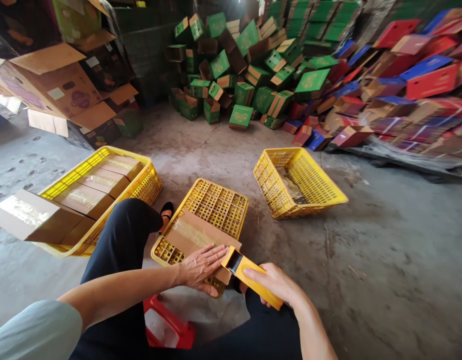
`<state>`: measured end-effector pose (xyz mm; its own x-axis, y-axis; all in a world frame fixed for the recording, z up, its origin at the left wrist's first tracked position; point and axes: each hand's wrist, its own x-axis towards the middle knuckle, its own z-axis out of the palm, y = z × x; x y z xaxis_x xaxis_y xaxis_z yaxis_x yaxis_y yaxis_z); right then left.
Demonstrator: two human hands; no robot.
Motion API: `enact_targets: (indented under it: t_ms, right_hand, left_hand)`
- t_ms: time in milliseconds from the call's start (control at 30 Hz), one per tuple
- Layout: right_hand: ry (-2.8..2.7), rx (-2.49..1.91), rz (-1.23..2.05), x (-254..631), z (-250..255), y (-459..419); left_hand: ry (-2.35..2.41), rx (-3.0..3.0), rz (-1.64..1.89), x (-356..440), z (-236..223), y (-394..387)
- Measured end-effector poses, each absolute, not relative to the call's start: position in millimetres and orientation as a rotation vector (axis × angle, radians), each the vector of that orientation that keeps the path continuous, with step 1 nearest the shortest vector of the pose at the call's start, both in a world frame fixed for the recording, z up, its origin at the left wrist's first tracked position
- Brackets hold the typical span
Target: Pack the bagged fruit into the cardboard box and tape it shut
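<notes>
A flat brown cardboard box (193,235) with a strip of clear tape along its seam lies on an upturned yellow crate (219,202) in front of me. My left hand (201,267) rests flat on the box's near end, fingers stretched out. My right hand (278,285) is wrapped round a yellow tape dispenser (246,275), whose head touches the box's near right corner. My legs in dark trousers frame the crate.
A yellow crate (141,187) at left holds several taped cardboard boxes. Another yellow crate (302,182) sits tilted at right. Piles of green boxes (238,70) and of red and blue boxes (396,85) fill the back. A red stool (167,325) is under me.
</notes>
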<state>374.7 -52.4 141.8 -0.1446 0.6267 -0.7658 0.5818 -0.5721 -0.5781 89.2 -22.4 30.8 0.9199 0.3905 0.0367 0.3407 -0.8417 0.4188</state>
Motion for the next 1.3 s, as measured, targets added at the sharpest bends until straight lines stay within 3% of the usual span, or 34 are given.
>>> enact_targets:
  t_ms: [1300]
  right_hand:
    - [-1.362,-1.894,1.912,416,130,-88]
  left_hand:
    - [0.56,2.669,0.101,106,32,-45]
